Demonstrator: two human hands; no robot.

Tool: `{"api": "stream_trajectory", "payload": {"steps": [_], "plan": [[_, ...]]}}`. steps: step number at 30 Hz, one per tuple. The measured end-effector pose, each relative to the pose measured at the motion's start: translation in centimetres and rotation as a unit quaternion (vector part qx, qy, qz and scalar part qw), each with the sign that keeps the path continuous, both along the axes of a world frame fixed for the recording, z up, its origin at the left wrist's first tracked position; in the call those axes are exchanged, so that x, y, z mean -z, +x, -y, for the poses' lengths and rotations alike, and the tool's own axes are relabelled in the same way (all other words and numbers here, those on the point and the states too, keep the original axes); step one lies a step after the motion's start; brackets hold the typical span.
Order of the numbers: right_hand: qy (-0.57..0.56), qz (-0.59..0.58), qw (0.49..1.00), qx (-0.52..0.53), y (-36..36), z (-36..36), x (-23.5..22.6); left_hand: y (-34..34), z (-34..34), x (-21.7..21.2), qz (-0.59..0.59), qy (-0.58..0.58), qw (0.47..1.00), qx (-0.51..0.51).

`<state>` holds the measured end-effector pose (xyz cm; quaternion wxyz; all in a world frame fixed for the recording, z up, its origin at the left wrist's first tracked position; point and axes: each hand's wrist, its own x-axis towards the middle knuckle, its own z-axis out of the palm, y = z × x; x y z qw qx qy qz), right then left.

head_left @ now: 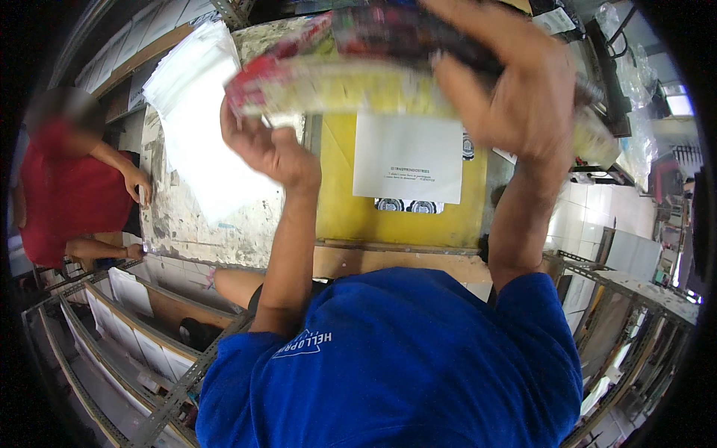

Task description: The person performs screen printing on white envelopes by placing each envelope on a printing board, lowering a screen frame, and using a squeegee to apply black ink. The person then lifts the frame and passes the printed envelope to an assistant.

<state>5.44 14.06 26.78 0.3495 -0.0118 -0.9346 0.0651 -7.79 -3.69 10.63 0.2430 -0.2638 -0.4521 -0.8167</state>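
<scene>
An ink-stained frame [351, 86], probably a screen-printing frame, is raised and tilted over the table, smeared by motion, with yellow and red stains along its near side. At its left end my left hand [272, 153] has its fingers curled round the corner. My right hand [519, 101] is over the frame's right part, blurred, thumb and forefinger apart with something dark between them; whether it grips cannot be made out. Below the frame, a white sheet [407, 160] with small dark print lies on a yellow board [336, 201]. Dark round emblems [409, 205] show from under the sheet.
Spread white sheets [213, 134] cover part of the paint-stained table [168, 231] on the left. A person in a red shirt [75, 190] is beside that table. Metal racks [112, 328] stand at lower left, more shelving [635, 313] at lower right. Clear plastic wrap [638, 97] hangs at far right.
</scene>
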Motion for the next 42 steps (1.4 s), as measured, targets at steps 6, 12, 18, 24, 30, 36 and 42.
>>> {"api": "stream_trajectory", "payload": {"steps": [6,12,18,24,30,36,42], "plan": [[-0.037,-0.02,0.999,-0.013,-4.2,-1.9,-5.2,-9.1,-8.1,9.9,0.151,-0.35,0.922,0.07],[-0.179,0.097,0.975,-0.086,-4.7,-3.4,-8.3,-12.3,-13.5,19.5,-0.046,-0.69,0.717,-0.089],[-0.142,0.015,0.986,-0.092,-4.0,-2.8,-7.8,-14.8,-14.2,20.7,0.037,-0.639,0.768,-0.012],[-0.131,0.131,0.98,0.074,-4.6,-5.1,-7.4,-12.9,-15.7,19.5,-0.051,-0.658,0.751,-0.022],[-0.079,0.058,0.995,0.005,-7.6,-4.1,-7.7,-17.4,-14.3,21.9,-0.093,-0.629,0.772,-0.001],[-0.139,0.039,0.989,0.013,-6.8,-5.1,-7.0,-16.4,-11.4,14.7,-0.021,-0.563,0.824,0.055],[-0.127,0.058,0.99,0.016,-7.5,-4.2,-7.9,-20.2,-0.2,15.9,0.029,-0.42,0.906,0.031]]}}
